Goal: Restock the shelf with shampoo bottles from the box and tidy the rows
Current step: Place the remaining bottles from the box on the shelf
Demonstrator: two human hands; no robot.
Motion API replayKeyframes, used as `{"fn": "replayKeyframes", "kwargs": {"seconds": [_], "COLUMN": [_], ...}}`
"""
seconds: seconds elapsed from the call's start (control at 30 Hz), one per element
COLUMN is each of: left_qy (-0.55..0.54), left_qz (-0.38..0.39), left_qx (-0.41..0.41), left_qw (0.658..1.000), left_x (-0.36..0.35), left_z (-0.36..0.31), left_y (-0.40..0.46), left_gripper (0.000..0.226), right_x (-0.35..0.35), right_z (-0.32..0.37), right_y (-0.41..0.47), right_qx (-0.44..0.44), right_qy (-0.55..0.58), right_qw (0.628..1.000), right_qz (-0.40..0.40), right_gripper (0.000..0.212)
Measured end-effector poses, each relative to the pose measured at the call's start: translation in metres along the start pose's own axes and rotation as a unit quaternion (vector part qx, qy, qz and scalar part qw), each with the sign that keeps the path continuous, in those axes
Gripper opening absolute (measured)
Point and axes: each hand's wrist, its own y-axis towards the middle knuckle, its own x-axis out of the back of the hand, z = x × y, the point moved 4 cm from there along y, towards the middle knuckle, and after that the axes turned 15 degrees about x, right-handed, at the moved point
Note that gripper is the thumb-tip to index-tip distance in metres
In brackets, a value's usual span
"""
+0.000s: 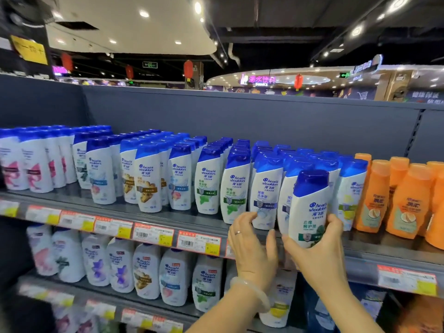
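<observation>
My right hand (322, 246) grips the white, blue-capped plastic shampoo bottle (308, 210) upright at the grey metal shelf (384, 251) front edge; my left hand (252, 239), fingers loosely spread, touches a neighbouring bottle (264, 193) left of it

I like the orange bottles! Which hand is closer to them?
The right hand. It holds a white shampoo bottle just left of the orange bottles, without touching them. The left hand is farther left, fingers on another white bottle.

Both forearms bare, no sleeves visible. Left hand (253, 246): thin silver band ring (237, 232) on one finger. Pale translucent stone-like bangle (252, 293) at left wrist.
</observation>
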Motion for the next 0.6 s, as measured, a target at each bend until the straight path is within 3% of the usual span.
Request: {"fn": "replayKeyframes", "kwargs": {"seconds": [0.17,0.33,0.5,0.6], "left_qy": [0.078,0.156,0.248,0.297], "left_qz": [-0.075,-0.113,-0.086,-0.053], "left_qx": [-0.045,0.000,0.061,0.042], "left_qw": [0.993,0.981,0.963,0.952], "left_x": [0.103,0.234,0.342,0.390], "left_z": [0.052,0.101,0.142,0.161], "left_y": [0.048,0.114,0.184,0.225], "left_gripper": [0.043,0.042,0.053,0.056], "right_x": [-0.105,-0.244,-0.386,-0.455], "right_z": [0.050,0.102,0.156,0.180], "right_y": [-0.008,-0.040,-0.071,-0.070], "right_qx": [0.033,0.073,0.068,0.048], "right_qy": [0.058,0.104,0.153,0.165], "right_qw": [0.996,0.981,0.967,0.969], "right_qz": [0.062,0.148,0.194,0.178], "right_gripper": [0.069,0.067,0.067,0.071]}}
